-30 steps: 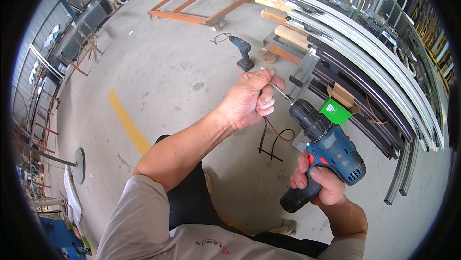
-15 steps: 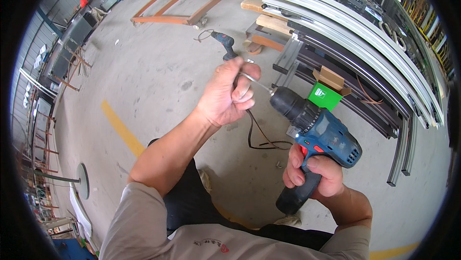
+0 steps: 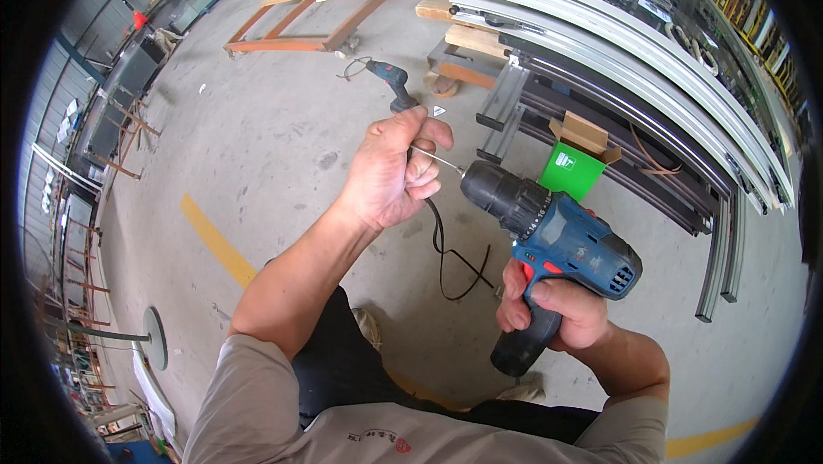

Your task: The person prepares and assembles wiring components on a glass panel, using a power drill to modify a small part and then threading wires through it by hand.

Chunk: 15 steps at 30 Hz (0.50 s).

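Observation:
In my right hand (image 3: 576, 311) is a blue and black cordless drill (image 3: 576, 245), gripped by its handle with a finger at the red trigger. The chuck points up and left. A thin metal rod (image 3: 435, 158) runs from the chuck to my left hand (image 3: 393, 164), whose fingers are curled closed around the rod's far end. Below those fingers a thin dark cord (image 3: 440, 241) hangs down in a loose bend above the floor. How the cord and rod meet is hidden inside my left fist.
A second drill (image 3: 391, 78) lies on the floor beyond my left hand. Right of it, long metal profiles (image 3: 617, 52) are stacked on wood blocks, with an open green box (image 3: 569, 174) beside them. A brown frame (image 3: 279, 44) lies further back. Yellow lines (image 3: 214, 237) mark the floor.
Both hands and the drill have shifted slightly left in the picture. The hanging cord has swung and changed its bend. My left hand, blurred before, now shows more sharply.

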Tool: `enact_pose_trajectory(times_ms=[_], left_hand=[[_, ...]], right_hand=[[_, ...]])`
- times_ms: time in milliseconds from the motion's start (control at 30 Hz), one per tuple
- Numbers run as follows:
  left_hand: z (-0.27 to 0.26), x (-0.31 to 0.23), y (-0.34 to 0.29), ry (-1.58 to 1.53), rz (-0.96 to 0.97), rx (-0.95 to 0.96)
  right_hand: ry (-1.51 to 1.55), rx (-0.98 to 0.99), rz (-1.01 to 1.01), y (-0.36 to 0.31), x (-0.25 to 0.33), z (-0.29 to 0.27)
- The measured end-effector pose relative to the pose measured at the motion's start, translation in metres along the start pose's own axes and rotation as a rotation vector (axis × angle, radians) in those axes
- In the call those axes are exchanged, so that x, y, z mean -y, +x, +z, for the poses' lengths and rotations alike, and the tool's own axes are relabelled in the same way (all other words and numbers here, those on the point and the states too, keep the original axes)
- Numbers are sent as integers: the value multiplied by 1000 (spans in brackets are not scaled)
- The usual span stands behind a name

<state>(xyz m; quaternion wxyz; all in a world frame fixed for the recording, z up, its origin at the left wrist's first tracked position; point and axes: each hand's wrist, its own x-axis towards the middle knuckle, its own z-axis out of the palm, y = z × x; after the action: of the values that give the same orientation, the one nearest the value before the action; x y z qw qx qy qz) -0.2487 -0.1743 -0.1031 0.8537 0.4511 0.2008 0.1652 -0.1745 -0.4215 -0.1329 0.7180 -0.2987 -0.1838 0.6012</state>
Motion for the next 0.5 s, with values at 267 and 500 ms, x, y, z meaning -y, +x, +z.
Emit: enact_pose_trajectory(times_ms=[267,500], left_hand=[[-6,6,2,-4,-62,-10],[-14,11,6,28,-101,4]], right_hand=[[-69,15,19,-4,8,-6],[-225,-3,48,-4,14,-10]])
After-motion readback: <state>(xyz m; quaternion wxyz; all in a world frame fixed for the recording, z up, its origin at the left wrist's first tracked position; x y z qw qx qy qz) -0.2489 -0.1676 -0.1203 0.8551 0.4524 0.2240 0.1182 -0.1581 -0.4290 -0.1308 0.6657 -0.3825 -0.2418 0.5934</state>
